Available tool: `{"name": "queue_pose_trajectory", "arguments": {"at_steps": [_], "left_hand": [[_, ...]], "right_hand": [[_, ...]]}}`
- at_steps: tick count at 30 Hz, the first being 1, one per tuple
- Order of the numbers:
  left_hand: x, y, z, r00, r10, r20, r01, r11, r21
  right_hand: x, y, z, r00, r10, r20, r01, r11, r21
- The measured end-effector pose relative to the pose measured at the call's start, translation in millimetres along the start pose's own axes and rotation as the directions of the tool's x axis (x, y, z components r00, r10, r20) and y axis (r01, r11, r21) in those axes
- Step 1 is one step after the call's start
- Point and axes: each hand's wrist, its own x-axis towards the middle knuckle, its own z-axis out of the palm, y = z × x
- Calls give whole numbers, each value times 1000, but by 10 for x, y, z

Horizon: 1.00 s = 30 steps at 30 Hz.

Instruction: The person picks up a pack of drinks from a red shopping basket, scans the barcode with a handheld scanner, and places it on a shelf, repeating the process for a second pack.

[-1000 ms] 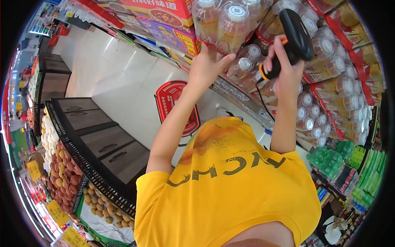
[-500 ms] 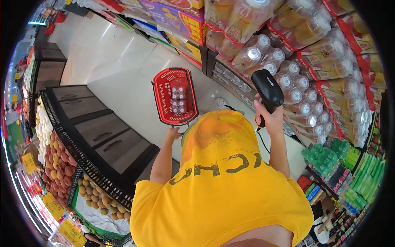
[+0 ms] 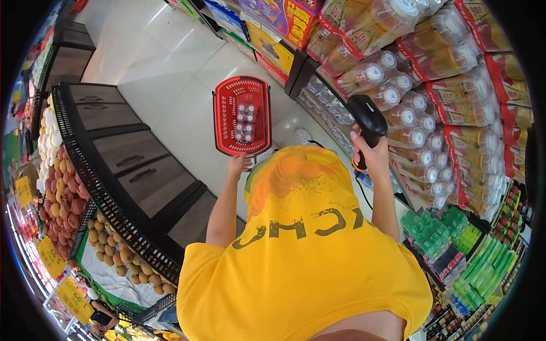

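My left hand is closed at the near end of a red shopping basket, gripping its handle; the fingers show only in part. Inside the basket sits a pack of several small clear bottles with pale caps. On the other side, my right hand is wrapped around the grip of a black handheld barcode scanner. The scanner's head points forward, close to shelved bottles. A dark cable hangs from its grip.
Shrink-wrapped bottle packs are stacked along the right, with boxes further ahead. A dark produce stand bearing potatoes and round brown fruit runs along the left. Pale tiled floor lies between. Another person is at lower left.
The basket and my left hand have shifted a little further forward, and the basket sits straighter in view. The scanner stays in my right hand. The shelves have shifted in view.
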Motion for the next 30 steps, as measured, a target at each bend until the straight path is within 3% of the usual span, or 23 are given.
{"name": "queue_pose_trajectory", "arguments": {"at_steps": [13,16,19,30], "left_hand": [[-92,-471,-27,983,-161,-84,163,986,20],[-116,-476,66,988,-130,-83,132,991,10],[-138,-382,159,993,-113,-41,115,993,42],[-158,-474,293,988,-87,-127,91,996,22]], "right_hand": [[32,139,-175,999,47,14,-48,997,59],[63,195,-239,998,59,36,-61,995,74],[82,233,-279,997,25,72,-23,999,-31],[178,310,-347,993,15,113,-5,997,-83]]}}
